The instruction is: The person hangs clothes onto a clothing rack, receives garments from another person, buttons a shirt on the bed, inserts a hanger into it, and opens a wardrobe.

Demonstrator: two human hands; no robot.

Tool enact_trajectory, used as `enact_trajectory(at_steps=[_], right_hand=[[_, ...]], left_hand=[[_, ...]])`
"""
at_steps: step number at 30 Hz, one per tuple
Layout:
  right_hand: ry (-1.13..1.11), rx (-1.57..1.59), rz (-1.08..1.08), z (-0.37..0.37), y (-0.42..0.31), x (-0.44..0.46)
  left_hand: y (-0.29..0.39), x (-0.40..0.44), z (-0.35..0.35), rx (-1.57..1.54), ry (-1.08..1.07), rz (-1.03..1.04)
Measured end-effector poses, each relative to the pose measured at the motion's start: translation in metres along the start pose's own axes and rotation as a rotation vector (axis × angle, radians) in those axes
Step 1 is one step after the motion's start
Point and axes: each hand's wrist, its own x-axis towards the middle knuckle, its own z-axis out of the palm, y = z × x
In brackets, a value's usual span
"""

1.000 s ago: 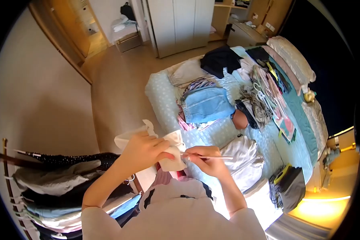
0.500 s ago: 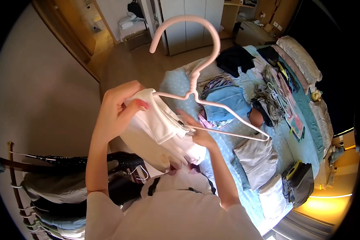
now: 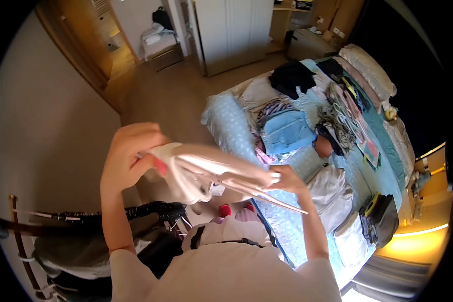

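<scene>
Cream fabric garment (image 3: pixel 178 176): blurred, bunched in the air in front of the person, mostly off the bed's left edge; a small white tag (image 3: pixel 217 188) hangs under its middle.
Clothes rail (image 3: pixel 17 226): at the lower left, beside the person, with black, grey and speckled dark clothes (image 3: pixel 70 249) hanging from it.
Left hand (image 3: pixel 131 153): raised, thumb and fingers closed together on the garment's left end.
Pale pink hanger (image 3: pixel 283 202): in among the cream fabric, its thin bars slanting down to the right, past the right hand.
Right hand (image 3: pixel 288 180): fingers curled at the garment's right end, touching it; blur hides how tightly they close, and whether on fabric, hanger or both.
Pale blue patterned bed (image 3: pixel 226 118): a black garment (image 3: pixel 291 79) lies near its far edge, a light blue denim garment (image 3: pixel 288 132) nearer its left edge, a pale grey garment (image 3: pixel 329 194) closer to the person, and a white folded cloth (image 3: pixel 351 237) beside a dark grey garment (image 3: pixel 385 221) towards the near right corner.
Loose hangers (image 3: pixel 348 113): heaped towards the bed's right edge, beside crumpled clothes.
</scene>
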Motion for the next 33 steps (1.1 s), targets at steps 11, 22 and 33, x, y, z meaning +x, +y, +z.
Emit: enact_trajectory(at_steps=[11,22,33], right_hand=[[1.559,-1.093,0.276,-0.219,-0.075,-0.16],[0.984,0.259,0.451,-0.227,0.154,-0.09],[0.788,-0.502,0.525,-0.246,0.266,-0.042]], left_hand=[[-0.005,0.109,0.081,-0.274,0.26,-0.106],[-0.121,0.169,0.353,-0.444,0.036,-0.277],[-0.15,0.215,0.417,-0.447,-0.169,-0.432]])
